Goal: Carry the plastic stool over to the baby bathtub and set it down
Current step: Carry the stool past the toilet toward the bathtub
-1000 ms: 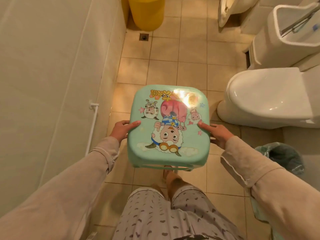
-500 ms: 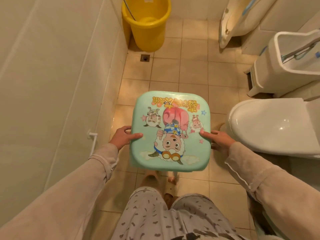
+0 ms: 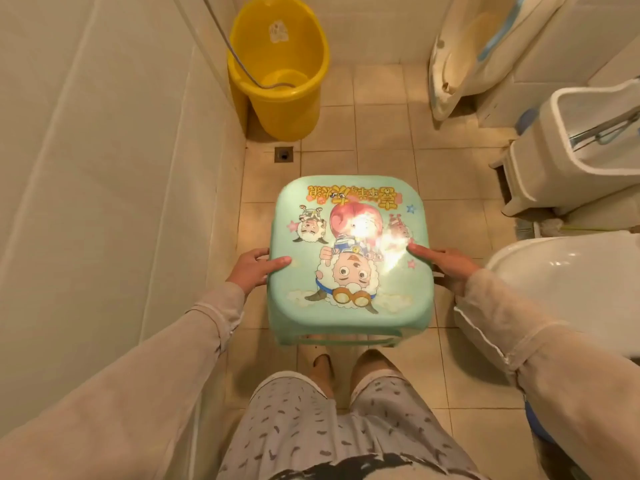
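Seat-up, our mint-green square plastic stool with cartoon print (image 3: 349, 261) stays level, lettering far; left hand (image 3: 251, 270) and right hand (image 3: 446, 263) clamp its sides, thumbs on top.

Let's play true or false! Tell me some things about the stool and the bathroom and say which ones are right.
1. Both hands hold the stool. True: the left hand and right hand each have a grip on one side.
2. The stool is red. False: it is mint green with cartoon pictures on top.
3. A yellow bucket stands on the floor ahead, by the wall. True.
4. The stool stands inside the bucket. False: it is held up in the air, well short of the bucket.
5. The toilet is on the person's left. False: it is on the right.
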`<act>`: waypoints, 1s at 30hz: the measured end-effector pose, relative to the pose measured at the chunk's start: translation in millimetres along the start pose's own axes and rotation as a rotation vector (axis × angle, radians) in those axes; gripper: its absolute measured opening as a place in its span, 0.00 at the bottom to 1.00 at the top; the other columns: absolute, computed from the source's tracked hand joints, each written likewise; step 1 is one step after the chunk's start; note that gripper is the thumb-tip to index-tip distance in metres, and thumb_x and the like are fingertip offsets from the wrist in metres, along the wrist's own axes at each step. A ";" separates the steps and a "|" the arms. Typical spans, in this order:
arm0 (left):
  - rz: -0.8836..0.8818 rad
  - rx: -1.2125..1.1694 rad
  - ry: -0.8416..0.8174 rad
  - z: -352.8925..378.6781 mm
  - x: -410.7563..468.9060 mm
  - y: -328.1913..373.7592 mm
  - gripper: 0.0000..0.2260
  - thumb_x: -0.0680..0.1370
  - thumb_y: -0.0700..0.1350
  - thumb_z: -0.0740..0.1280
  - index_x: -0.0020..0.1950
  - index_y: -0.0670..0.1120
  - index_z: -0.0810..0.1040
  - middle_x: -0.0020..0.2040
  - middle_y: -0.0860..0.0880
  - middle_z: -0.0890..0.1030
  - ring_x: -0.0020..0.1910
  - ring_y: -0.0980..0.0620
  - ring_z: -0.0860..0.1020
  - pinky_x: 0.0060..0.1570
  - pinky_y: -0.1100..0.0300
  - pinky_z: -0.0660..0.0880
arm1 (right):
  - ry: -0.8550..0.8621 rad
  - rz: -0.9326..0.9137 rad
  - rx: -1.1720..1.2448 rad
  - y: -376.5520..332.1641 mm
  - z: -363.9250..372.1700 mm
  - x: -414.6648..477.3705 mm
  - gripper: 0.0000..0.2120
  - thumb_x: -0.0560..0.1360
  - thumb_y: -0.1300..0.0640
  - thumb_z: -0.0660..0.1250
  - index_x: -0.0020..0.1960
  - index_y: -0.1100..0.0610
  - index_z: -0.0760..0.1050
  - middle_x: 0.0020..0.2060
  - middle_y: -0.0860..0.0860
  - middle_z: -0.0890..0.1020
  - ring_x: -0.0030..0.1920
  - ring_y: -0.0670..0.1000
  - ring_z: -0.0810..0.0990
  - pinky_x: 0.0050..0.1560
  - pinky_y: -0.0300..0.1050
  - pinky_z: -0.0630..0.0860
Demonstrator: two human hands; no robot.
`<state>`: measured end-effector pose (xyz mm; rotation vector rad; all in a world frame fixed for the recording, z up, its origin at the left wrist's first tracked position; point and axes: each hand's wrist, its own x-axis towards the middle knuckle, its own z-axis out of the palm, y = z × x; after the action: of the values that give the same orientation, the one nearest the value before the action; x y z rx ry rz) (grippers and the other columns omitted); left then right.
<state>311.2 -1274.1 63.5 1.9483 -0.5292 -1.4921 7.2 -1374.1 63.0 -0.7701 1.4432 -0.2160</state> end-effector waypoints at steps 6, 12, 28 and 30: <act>-0.022 0.081 -0.050 -2.7 45.3 41.1 0.31 0.70 0.40 0.71 0.71 0.38 0.64 0.66 0.37 0.74 0.65 0.41 0.73 0.65 0.47 0.71 | 0.013 -0.025 0.054 -33.7 -6.3 24.7 0.18 0.67 0.53 0.71 0.54 0.60 0.74 0.44 0.51 0.82 0.46 0.51 0.80 0.42 0.41 0.75; -0.017 0.097 -0.065 17.0 99.6 91.6 0.32 0.70 0.40 0.72 0.71 0.40 0.64 0.63 0.38 0.77 0.60 0.42 0.76 0.64 0.49 0.71 | 0.051 0.027 0.127 -67.7 -31.1 67.1 0.21 0.69 0.56 0.70 0.58 0.64 0.73 0.52 0.57 0.81 0.53 0.55 0.78 0.45 0.44 0.75; 0.001 -0.089 0.006 72.0 232.0 255.6 0.32 0.69 0.39 0.72 0.71 0.43 0.63 0.54 0.39 0.79 0.51 0.45 0.77 0.56 0.52 0.73 | 0.048 -0.030 0.017 -264.0 -109.3 189.3 0.26 0.67 0.48 0.71 0.59 0.64 0.74 0.51 0.56 0.81 0.44 0.51 0.81 0.38 0.40 0.75; 0.022 -0.061 -0.010 74.6 246.4 274.2 0.33 0.69 0.39 0.71 0.72 0.42 0.63 0.56 0.37 0.79 0.51 0.45 0.77 0.54 0.53 0.73 | 0.041 -0.045 0.009 -280.6 -116.5 200.5 0.26 0.68 0.49 0.70 0.60 0.64 0.74 0.53 0.57 0.81 0.46 0.52 0.80 0.39 0.41 0.75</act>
<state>324.1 -1649.9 63.8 1.8840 -0.5023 -1.4877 16.2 -1737.8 73.7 -0.7958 1.4634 -0.2739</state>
